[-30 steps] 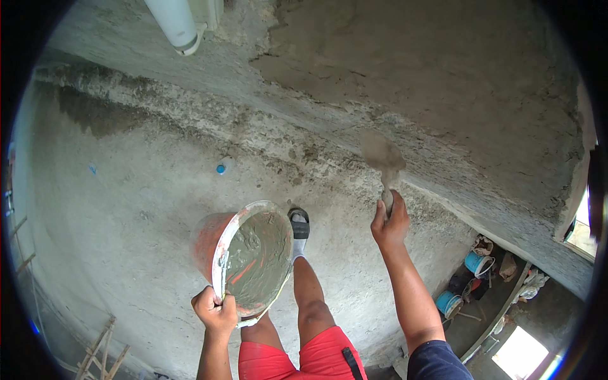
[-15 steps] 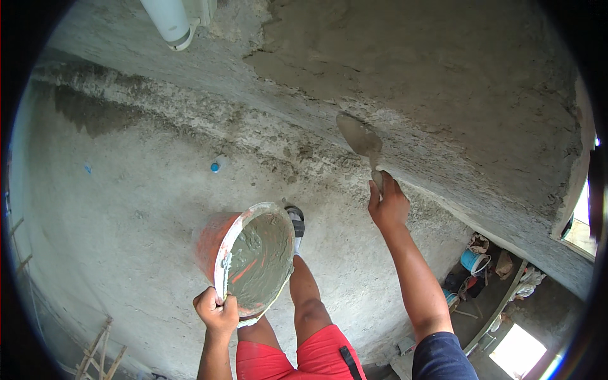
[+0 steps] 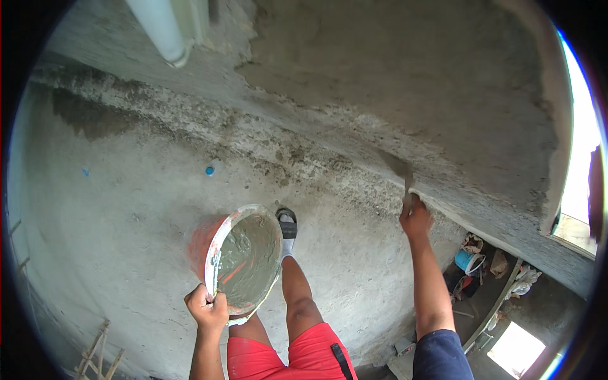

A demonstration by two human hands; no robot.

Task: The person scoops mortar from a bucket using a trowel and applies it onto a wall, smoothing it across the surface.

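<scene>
My left hand (image 3: 208,308) is closed on the near-left edge of a reddish-orange bucket (image 3: 204,244), at its rim or handle; which part is partly hidden by the fingers. Tilted toward me, the bucket holds wet grey mortar (image 3: 256,253) with a few orange streaks. Out to the right, my right hand (image 3: 417,220) grips a trowel (image 3: 397,166) by its handle. Its blade looks thin and slightly blurred, close to the lower part of the wall (image 3: 405,82). Whether the blade touches the wall I cannot tell. Darker, damp-looking plaster covers the wall's upper part.
A blue-capped clear bottle (image 3: 210,170) is on the concrete floor (image 3: 126,234). At the lower right are a light-blue bucket (image 3: 467,260) and bags. A white pipe (image 3: 158,28) runs along the wall at upper left, and a bright opening (image 3: 582,145) is at right. Wooden poles (image 3: 95,351) stand lower left.
My right hand and the trowel have moved right and lower in the picture, and the blade has turned more edge-on. The bucket has shifted slightly left in view, still held by my left hand.
</scene>
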